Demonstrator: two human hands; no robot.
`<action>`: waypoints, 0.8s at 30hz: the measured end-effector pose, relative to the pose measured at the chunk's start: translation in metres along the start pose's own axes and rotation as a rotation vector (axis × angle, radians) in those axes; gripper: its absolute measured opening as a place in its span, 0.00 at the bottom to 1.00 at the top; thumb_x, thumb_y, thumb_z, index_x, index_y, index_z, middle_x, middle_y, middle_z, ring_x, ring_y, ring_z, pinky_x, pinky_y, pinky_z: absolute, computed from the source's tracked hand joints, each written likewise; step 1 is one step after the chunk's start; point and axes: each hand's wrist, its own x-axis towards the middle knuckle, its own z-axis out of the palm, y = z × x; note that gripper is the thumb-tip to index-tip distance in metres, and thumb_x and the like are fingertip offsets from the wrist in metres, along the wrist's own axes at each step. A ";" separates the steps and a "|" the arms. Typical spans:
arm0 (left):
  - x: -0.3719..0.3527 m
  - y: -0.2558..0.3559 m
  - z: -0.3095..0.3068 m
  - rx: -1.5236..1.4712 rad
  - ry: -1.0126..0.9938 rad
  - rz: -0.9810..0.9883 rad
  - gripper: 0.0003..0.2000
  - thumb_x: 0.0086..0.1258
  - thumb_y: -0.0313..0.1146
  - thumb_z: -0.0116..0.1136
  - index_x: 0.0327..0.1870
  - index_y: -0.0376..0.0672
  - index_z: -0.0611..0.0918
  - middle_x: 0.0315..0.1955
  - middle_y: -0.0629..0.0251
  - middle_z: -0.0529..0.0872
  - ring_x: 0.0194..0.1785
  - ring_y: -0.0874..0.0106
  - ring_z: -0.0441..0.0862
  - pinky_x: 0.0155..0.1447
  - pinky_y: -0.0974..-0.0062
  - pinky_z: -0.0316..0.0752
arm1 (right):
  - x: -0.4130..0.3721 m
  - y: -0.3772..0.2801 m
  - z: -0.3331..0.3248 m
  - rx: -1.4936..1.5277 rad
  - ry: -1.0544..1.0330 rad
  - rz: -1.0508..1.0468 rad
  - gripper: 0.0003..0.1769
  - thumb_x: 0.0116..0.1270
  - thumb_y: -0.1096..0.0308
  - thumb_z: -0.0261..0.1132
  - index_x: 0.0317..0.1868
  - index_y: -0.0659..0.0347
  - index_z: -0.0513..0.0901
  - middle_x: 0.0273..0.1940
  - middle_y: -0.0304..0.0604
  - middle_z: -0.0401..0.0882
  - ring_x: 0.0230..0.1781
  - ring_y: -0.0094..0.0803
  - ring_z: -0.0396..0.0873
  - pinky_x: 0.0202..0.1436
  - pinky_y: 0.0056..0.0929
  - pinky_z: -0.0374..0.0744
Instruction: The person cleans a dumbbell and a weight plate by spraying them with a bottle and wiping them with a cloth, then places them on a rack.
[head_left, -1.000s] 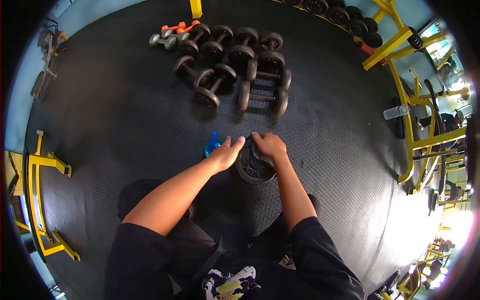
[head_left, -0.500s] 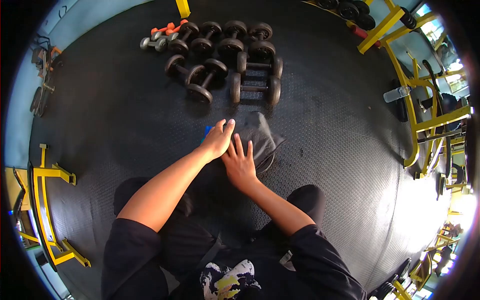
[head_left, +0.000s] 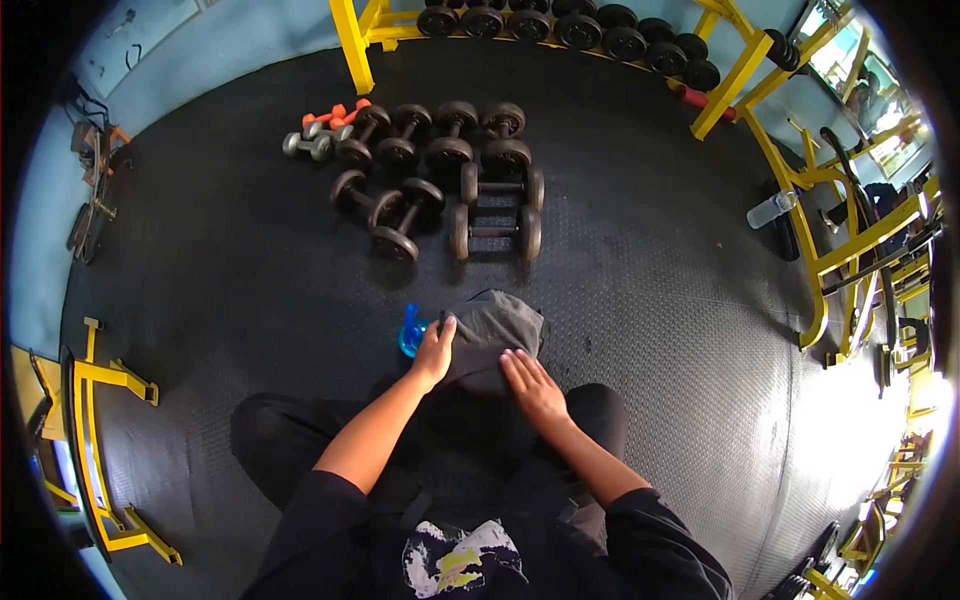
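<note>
A dark grey cloth (head_left: 495, 322) is bunched up in front of my crossed legs; what lies beneath or inside it is hidden. My left hand (head_left: 433, 355) grips its left edge, thumb up and fingers closed. On the cloth's right side rests my right hand (head_left: 537, 392), its fingers stretched out flat against the fabric. Just left of my left hand stands a translucent blue bottle (head_left: 410, 335), partly covered by that hand.
Several black dumbbells (head_left: 495, 233) lie grouped on the black rubber floor ahead, with small grey dumbbells (head_left: 310, 145) and orange dumbbells (head_left: 335, 115) beside them. A yellow rack (head_left: 352, 50) holds more weights behind. Yellow gym frames (head_left: 815, 270) flank the right, with a clear bottle (head_left: 770, 210).
My hands have moved apart and nearer my body, with the right now flat on the cloth. The cloth sits between them, and more of the blue bottle shows. The view has tilted up.
</note>
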 end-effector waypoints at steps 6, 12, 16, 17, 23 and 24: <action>-0.010 0.010 -0.002 -0.176 -0.005 -0.291 0.35 0.74 0.61 0.52 0.65 0.35 0.74 0.57 0.52 0.81 0.62 0.62 0.77 0.68 0.68 0.67 | 0.000 0.042 0.027 0.767 0.370 0.988 0.28 0.67 0.75 0.54 0.69 0.57 0.69 0.56 0.55 0.80 0.57 0.46 0.79 0.62 0.35 0.76; -0.018 0.014 0.038 -0.151 0.217 0.044 0.29 0.73 0.52 0.59 0.60 0.32 0.77 0.50 0.56 0.85 0.54 0.67 0.81 0.62 0.71 0.72 | -0.034 0.101 0.092 1.699 0.249 1.862 0.09 0.68 0.63 0.58 0.42 0.56 0.80 0.32 0.38 0.78 0.25 0.30 0.75 0.22 0.33 0.70; -0.013 0.013 0.044 -0.125 0.253 -0.017 0.31 0.71 0.51 0.62 0.62 0.30 0.76 0.52 0.52 0.84 0.56 0.64 0.81 0.63 0.70 0.71 | -0.028 0.100 0.089 1.623 0.252 1.810 0.08 0.66 0.66 0.57 0.39 0.58 0.80 0.29 0.37 0.76 0.24 0.30 0.73 0.22 0.31 0.67; -0.005 0.007 0.048 -0.116 0.286 0.018 0.32 0.70 0.51 0.62 0.63 0.29 0.75 0.52 0.50 0.84 0.56 0.62 0.81 0.63 0.69 0.72 | -0.027 0.099 0.094 1.572 0.188 1.763 0.08 0.66 0.66 0.56 0.40 0.59 0.80 0.28 0.37 0.76 0.23 0.30 0.73 0.22 0.30 0.67; 0.008 0.055 0.088 0.038 0.291 -0.038 0.28 0.68 0.49 0.65 0.57 0.32 0.79 0.51 0.47 0.84 0.56 0.56 0.81 0.62 0.65 0.73 | -0.032 0.082 0.116 1.198 -0.113 1.390 0.18 0.64 0.67 0.57 0.51 0.67 0.81 0.42 0.50 0.82 0.44 0.41 0.79 0.46 0.37 0.74; 0.013 0.064 0.098 0.066 0.279 -0.050 0.28 0.68 0.48 0.65 0.58 0.32 0.78 0.52 0.46 0.84 0.56 0.56 0.81 0.62 0.65 0.73 | -0.031 0.084 0.117 1.026 -0.208 1.298 0.22 0.63 0.67 0.58 0.55 0.70 0.81 0.49 0.56 0.85 0.53 0.48 0.82 0.57 0.39 0.77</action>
